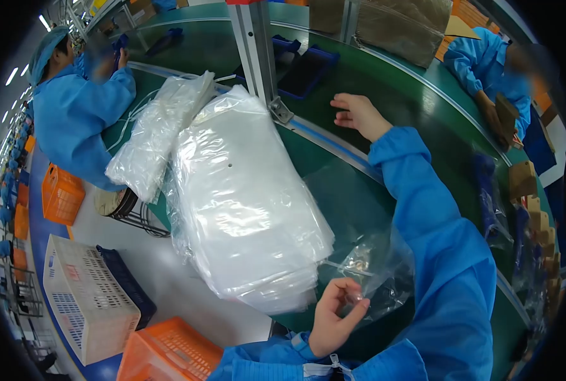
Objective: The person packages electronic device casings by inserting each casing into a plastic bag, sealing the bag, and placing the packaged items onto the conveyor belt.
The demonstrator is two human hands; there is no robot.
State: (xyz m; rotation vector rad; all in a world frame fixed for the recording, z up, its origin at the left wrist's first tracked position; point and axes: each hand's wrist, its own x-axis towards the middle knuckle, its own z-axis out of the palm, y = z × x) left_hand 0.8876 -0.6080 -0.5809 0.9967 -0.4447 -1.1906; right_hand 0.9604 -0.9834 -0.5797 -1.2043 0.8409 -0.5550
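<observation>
My left hand is at the bottom centre, thumb and fingers pinched on the edge of a clear plastic bag. The bag spreads out to the right of that hand, over the green surface and against my right sleeve. My right hand reaches over the green conveyor belt, its fingers apart and holding nothing. To the left of both hands lies a thick stack of clear plastic bags, with a crumpled bundle of bags beside its upper left edge.
A metal post rises at the belt's near rail. Blue trays lie on the belt. Co-workers in blue sit at the left and upper right. White and orange baskets stand lower left; bagged parts are at right.
</observation>
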